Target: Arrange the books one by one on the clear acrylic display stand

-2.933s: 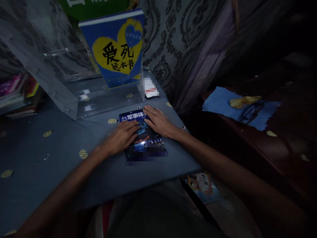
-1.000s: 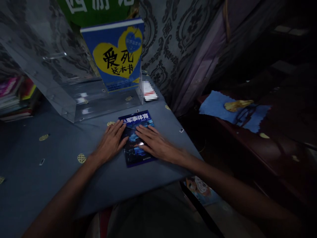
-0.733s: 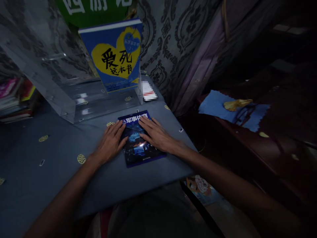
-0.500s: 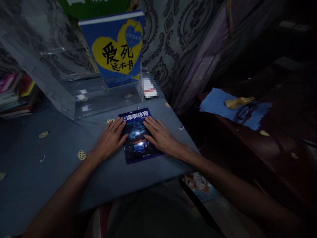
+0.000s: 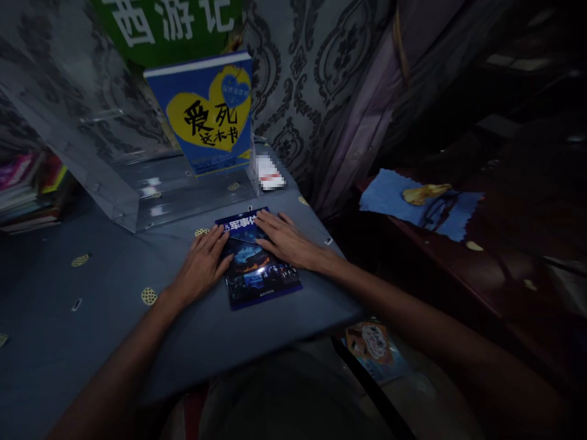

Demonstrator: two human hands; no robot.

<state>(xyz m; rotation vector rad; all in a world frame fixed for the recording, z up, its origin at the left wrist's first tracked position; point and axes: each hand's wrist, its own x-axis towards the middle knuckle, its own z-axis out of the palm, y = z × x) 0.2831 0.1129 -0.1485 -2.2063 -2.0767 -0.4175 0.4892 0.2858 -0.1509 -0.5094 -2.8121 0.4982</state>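
Note:
A dark blue magazine [image 5: 257, 266] with white Chinese characters along its top lies flat near the table's right corner. My left hand [image 5: 202, 260] rests at its left edge, fingers stretched out and touching the cover. Across the upper right part of the cover lies my right hand [image 5: 288, 239], open, its fingers hiding some of the title. Neither hand grips anything.
Behind the magazine, a clear acrylic stand [image 5: 132, 208] holds a blue book with a yellow heart [image 5: 202, 122] and a green book [image 5: 169, 30]. Stacked books [image 5: 27, 189] sit at left. A blue cloth [image 5: 389, 198] lies on a dark red surface at right. Another book [image 5: 373, 351] is below the table.
My right hand has slid up and left on the magazine, covering more of the title and baring the lower right of the cover. The view has tilted, showing more of the green book.

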